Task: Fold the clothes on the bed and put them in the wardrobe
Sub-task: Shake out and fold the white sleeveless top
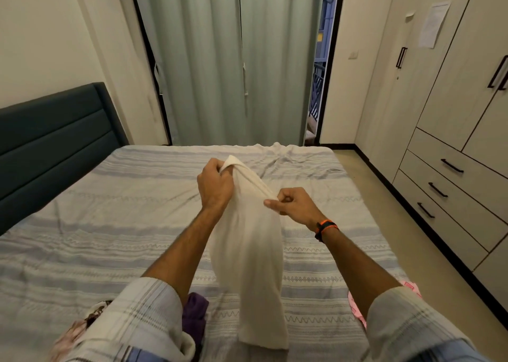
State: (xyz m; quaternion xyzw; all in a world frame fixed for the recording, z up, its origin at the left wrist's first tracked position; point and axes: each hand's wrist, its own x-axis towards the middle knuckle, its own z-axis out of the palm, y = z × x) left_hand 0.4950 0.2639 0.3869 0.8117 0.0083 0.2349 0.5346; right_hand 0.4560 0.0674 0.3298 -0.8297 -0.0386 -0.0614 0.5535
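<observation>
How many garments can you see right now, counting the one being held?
4. A cream garment held up by both hands, left hand and right hand; a purple one and a floral one near the left sleeve; a pink one by the right arm. More may be hidden.

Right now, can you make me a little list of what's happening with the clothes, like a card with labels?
held item: cream soft cloth garment, hanging down above the bed
left hand: grips its top edge
right hand: pinches the same edge, lower
bed: blue-and-white striped bedsheet
waiting clothes: purple crumpled garment, pink patterned garment, both at the near edge
wardrobe: pale wooden wardrobe with black handles, doors closed, on the right
</observation>
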